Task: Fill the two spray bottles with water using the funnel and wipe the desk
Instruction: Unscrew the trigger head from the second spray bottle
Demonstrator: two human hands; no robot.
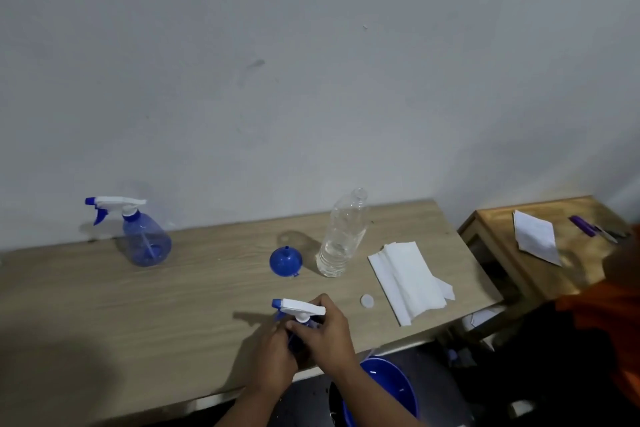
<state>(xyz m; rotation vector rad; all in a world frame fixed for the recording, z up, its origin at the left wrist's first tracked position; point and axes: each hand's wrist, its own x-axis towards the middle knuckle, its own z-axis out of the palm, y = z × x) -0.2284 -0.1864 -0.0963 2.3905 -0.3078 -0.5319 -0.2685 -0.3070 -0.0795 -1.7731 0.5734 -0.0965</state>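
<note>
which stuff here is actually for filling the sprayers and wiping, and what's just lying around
For the job: near spray bottle, held by left hand and right hand; far spray bottle; funnel; water bottle; paper towels.

Lying about: white cap; paper and purple pen on the side table; blue basin.

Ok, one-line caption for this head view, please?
Both hands, left and right, grip the near spray bottle on the desk; funnel and water bottle stand behind.
</note>
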